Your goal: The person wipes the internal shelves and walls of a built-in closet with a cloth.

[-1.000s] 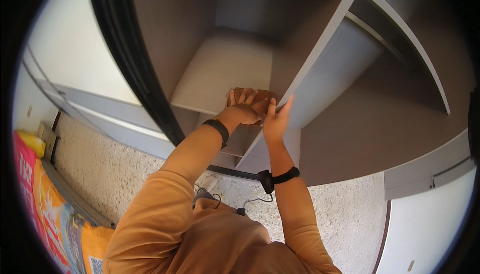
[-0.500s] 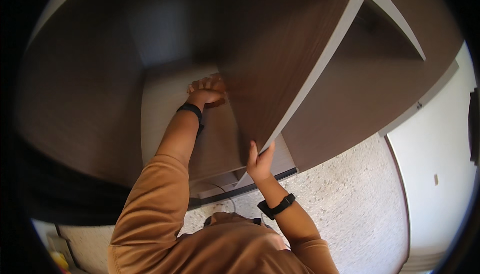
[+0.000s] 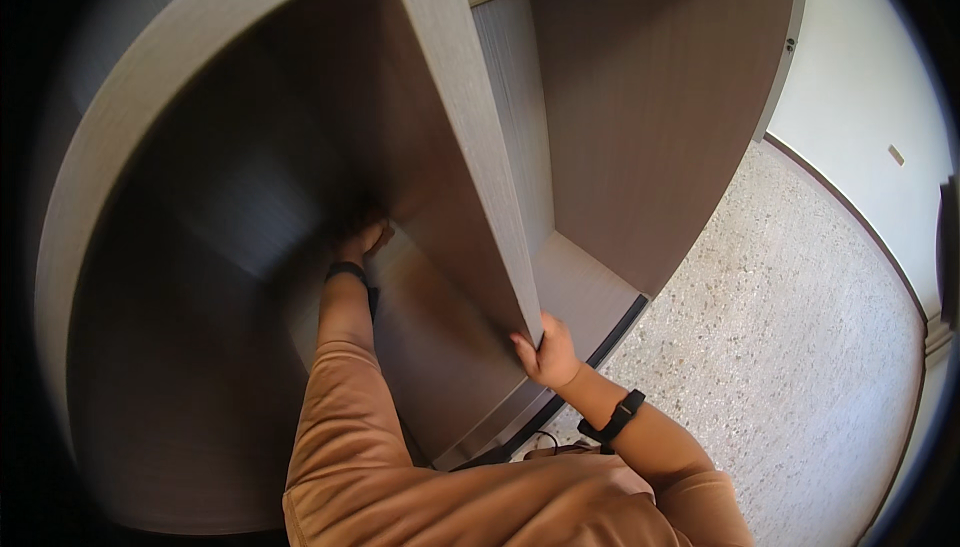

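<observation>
Divider [image 3: 472, 127] — flat, wood-grained, right hand [image 3: 555, 357] gripping

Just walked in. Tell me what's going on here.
A person in a brown top reaches into an open, wood-look cabinet. The left hand is deep in the compartment left of an upright divider, toward the far end of the shelf; it is dim and blurred there, so what it may be holding can't be made out. The right hand grips the divider's front edge low down, thumb on one side and fingers on the other.
</observation>
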A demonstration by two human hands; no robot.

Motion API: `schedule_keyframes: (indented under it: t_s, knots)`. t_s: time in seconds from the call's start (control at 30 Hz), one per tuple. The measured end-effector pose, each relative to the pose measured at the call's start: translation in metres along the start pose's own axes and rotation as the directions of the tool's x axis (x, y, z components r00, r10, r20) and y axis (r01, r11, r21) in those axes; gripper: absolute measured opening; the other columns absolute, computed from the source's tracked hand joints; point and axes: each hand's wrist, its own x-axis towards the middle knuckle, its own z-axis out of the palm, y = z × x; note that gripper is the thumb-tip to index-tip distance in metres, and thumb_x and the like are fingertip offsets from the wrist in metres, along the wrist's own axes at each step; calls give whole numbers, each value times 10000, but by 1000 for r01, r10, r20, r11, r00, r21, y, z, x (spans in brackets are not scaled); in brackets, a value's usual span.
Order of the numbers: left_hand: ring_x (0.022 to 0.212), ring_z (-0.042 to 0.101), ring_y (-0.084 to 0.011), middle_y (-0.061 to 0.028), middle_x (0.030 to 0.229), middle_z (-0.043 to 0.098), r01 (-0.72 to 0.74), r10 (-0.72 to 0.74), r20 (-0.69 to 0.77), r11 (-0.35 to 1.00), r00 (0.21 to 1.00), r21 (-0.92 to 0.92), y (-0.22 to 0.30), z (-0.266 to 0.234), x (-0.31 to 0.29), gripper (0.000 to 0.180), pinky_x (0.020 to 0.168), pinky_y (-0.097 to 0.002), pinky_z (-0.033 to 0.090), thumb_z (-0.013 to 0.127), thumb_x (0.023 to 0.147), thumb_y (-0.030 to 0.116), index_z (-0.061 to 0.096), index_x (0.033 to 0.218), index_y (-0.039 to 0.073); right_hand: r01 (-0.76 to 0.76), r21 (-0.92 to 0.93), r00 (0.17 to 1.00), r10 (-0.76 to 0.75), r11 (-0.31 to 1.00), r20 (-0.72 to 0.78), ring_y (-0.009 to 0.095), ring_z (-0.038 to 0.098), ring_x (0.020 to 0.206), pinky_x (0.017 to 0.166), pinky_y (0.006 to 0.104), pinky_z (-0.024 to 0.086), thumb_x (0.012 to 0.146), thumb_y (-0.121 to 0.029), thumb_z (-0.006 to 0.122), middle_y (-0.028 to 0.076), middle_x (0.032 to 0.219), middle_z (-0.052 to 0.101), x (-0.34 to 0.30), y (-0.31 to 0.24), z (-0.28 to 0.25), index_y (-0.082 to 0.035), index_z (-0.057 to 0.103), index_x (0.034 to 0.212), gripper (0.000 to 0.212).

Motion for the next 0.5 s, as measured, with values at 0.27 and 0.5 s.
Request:
schedule_keyframes:
  t_s: [0.27,0.5]
  knots:
    - [1472,180,-269,-81,1615,190,206,-235,89,945,968,255,103,-5,-124,784,1150,-459,144,357,905,676,198,1551,261,100,-34,990,-96,994,100,415,593,864,777,422,492,799,13,642,238,1188,558,-6,22,-12,-20,433,1284,529]
    - [1501,-41,-285,-59,1635,4,197,-216,138,970,967,140,143,16,-235,852,1143,-617,9,505,896,511,45,1562,244,14,131,971,-45,991,235,448,532,990,893,452,438,847,-2,564,250,1112,555,11,12,-8,30,506,1250,408]
